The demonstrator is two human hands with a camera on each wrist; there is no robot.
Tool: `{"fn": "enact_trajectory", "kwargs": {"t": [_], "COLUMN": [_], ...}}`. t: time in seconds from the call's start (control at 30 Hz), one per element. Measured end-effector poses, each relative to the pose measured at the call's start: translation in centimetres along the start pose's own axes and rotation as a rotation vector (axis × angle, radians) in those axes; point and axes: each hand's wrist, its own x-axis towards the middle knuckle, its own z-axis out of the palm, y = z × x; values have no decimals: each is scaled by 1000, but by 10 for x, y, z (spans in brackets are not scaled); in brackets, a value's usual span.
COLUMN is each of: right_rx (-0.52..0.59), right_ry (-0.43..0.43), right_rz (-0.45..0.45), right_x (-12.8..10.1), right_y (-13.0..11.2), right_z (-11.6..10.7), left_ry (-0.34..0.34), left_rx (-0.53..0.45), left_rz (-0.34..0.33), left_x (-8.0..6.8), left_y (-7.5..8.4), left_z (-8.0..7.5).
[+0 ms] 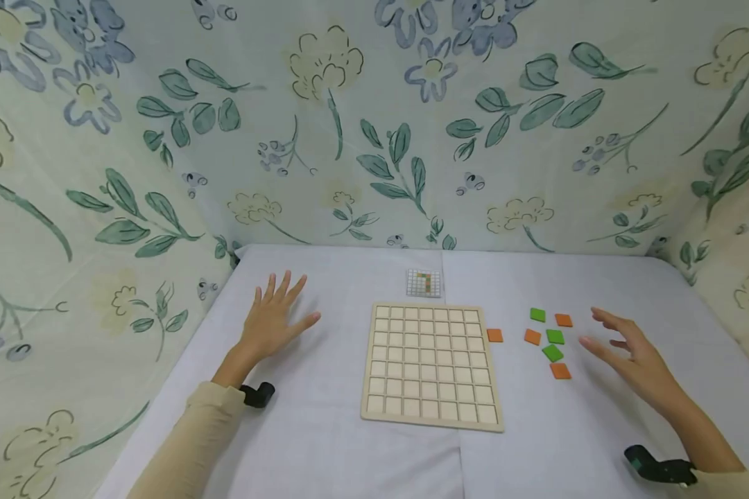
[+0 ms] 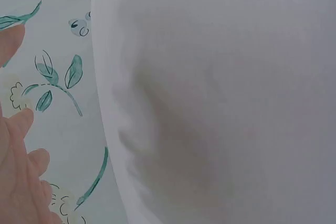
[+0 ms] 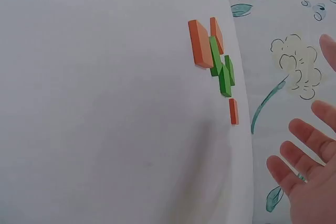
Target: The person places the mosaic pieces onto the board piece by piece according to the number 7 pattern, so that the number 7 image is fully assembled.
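Left hand (image 1: 274, 320) hovering flat over the white tablecloth (image 1: 324, 430), fingers spread and straight, gripping nothing, well apart from the pale wooden grid board (image 1: 433, 363) lying at 3 o'clock of it. Right hand (image 1: 630, 355) likewise spread and relaxed, holding nothing, just beside the loose square tiles at its 9 o'clock. Among those tiles: three green ones, including one (image 1: 552, 353) nearest the fingertips, and orange ones around them, with one orange tile (image 1: 560, 371) at 6 o'clock of the cluster and a lone orange tile (image 1: 494, 335) lying close to the board's right edge. At 12 o'clock of the board, a small printed pattern card (image 1: 424, 283) showing a few coloured cells (too small to read exactly). All board cells bare.

Likely trouble, as a judgement: tiles lying close together, some nearly touching in the right wrist view (image 3: 212, 51), so a reaching finger could nudge neighbours or lift the wrong colour; thin flat tiles on soft cloth, hard to pinch cleanly; a misread card leading to a wrong cell.
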Motion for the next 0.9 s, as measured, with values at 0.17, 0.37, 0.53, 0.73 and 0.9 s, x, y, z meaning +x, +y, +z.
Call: {"fn": "enact_trajectory", "kwargs": {"t": [0.17, 0.37, 0.53, 0.73, 0.9], "right_rx": [8, 42, 68, 66, 55], "right_ry": [-15, -52, -72, -67, -73], "right_rz": [52, 108, 128, 156, 170], "right_x": [-6, -12, -16, -18, -18], "right_y": [0, 3, 6, 13, 19], "right_z": [3, 13, 20, 28, 33], "left_ry": [0, -5, -12, -52, -86], "left_rx": [-39, -51, -52, -72, -76], "left_rz": [30, 63, 109, 144, 160], "left_x": [-3, -7, -9, -11, -11], "left_y": [15, 29, 41, 51, 57], "left_z": [2, 10, 17, 25, 31]}}
